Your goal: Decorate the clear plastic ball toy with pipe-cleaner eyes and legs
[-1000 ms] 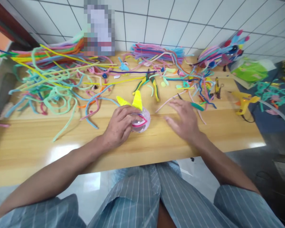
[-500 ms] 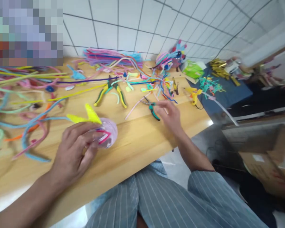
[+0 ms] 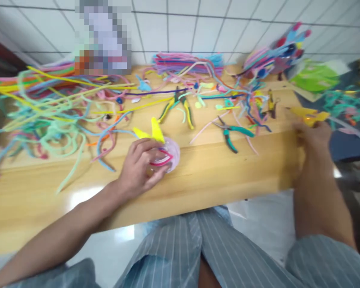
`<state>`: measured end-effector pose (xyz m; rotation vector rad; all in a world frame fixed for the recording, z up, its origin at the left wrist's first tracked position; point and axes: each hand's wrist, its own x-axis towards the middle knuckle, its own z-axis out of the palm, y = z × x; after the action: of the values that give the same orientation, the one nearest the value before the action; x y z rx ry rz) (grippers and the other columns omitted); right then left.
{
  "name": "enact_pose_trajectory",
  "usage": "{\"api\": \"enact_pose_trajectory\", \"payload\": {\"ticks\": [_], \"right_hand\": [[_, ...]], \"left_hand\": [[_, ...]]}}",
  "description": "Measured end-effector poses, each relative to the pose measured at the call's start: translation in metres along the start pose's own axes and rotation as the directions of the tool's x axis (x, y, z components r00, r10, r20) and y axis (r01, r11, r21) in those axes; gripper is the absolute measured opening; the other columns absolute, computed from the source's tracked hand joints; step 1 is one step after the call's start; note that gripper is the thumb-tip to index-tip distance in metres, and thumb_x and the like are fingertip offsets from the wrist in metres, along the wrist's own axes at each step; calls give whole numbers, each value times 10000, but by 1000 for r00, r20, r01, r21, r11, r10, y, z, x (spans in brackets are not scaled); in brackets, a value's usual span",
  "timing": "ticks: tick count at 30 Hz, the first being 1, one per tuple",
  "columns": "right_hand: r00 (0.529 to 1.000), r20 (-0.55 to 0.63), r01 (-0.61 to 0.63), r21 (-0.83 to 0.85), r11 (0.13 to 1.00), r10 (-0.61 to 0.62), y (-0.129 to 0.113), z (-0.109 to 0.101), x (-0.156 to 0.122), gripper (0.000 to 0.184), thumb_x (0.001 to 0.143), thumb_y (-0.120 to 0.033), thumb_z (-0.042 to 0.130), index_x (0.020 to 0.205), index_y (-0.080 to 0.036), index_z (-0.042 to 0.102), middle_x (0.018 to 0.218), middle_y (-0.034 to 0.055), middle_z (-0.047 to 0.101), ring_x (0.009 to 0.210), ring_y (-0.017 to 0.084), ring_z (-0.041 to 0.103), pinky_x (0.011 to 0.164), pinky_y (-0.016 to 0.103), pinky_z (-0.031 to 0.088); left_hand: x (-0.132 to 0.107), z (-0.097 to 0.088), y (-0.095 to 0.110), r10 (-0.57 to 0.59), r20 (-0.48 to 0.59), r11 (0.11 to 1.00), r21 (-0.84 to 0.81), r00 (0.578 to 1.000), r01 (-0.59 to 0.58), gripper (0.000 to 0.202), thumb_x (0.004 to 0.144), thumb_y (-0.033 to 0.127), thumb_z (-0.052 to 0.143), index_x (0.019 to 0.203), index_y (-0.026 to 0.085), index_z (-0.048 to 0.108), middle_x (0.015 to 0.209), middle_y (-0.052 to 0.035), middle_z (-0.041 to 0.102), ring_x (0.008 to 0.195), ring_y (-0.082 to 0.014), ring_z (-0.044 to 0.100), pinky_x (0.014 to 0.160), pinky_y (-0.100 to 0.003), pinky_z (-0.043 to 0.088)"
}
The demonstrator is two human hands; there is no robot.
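Left hand [image 3: 144, 160] clamped on lilac round piece [image 3: 175, 151]; I'd guess light, dentable, hold by edge. Right hand [image 3: 315, 134] at glue gun [image 3: 310, 115], likely rigid; grip blurred, can't tell.

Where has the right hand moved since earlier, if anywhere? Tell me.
Yes: along the table, the right hand went right, from the teal-handled pliers to the yellow glue gun.

Bright light, glare on tabletop [image 3: 216, 176] and floor [image 3: 258, 218], blurred right hand [image 3: 315, 134], stretched edges
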<state>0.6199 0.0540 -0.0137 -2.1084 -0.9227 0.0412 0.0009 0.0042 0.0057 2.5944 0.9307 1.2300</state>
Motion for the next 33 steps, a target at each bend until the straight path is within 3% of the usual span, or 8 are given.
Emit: {"api": "enact_pose_trajectory", "payload": {"ticks": [3,7,12,15,18,21,23,33], "right_hand": [[999,36,-27,29,999,26,2,8,6,477,618,-717,882,628,-350,577,707,112,708,928,489,745,729,697,572],[937,93,308,243,920,-338,-25,10,-18,439,781,-784,808,846,-352,769,808,110,789,910,442,816,625,595,655],[773,282,413,456,788,-568,-106,7,-106,310,964,-579,745,1177,-360,795,1132,88,821,901,363,830,712,582,688],[722,395,361,486,796,-568,-149,2,-165,224,885,-545,845,962,-337,809,994,50,834,879,358,818,730,588,695],[564,520,410,497,765,-641,-180,-3,-208,270,893,-518,845,1019,-286,787,902,31,819,738,264,772,618,424,658],[304,552,531,579,619,-776,-203,-5,-228,141,983,-406,753,1049,-282,769,986,19,820,785,217,767,679,356,653],[222,553,580,587,565,-803,-214,-4,-233,119,1004,-331,721,1103,-279,760,1042,24,825,856,218,783,758,350,664],[177,628,620,527,581,-758,-235,-1,-227,176,1008,-352,735,1172,-289,730,1098,44,828,863,242,787,797,400,652]], "left_hand": [[-1,1,-2,-16,11,1000,6,1000,16,337,963,304,779,1233,252,583,1268,-107,738,1195,-282,691,1042,-486,559],[-2,0,-2,-18,27,999,46,999,17,293,995,343,740,1216,253,570,1272,-117,738,1207,-289,687,1037,-494,556],[-4,1,-3,-17,41,998,53,999,15,292,1006,366,729,1220,259,561,1303,-119,736,1234,-285,681,1045,-501,551],[-3,2,-4,-16,26,999,50,1000,14,278,1014,370,720,1213,256,563,1290,-117,736,1227,-276,684,1042,-494,554],[-3,2,-4,-6,-2,1000,28,1000,6,292,1009,352,728,1221,243,559,1283,-128,732,1212,-275,685,1020,-480,558],[-3,2,-5,-9,12,1000,14,1000,8,297,1014,353,720,1233,237,557,1287,-138,731,1213,-285,685,1023,-487,548],[-4,2,-5,-6,17,1000,5,1000,6,290,1020,354,712,1239,237,561,1293,-139,733,1212,-289,687,1033,-494,538],[-7,5,-6,-15,-16,999,-40,1000,14,291,1028,369,694,1261,235,580,1339,-150,721,1240,-305,660,1054,-504,528]]}}
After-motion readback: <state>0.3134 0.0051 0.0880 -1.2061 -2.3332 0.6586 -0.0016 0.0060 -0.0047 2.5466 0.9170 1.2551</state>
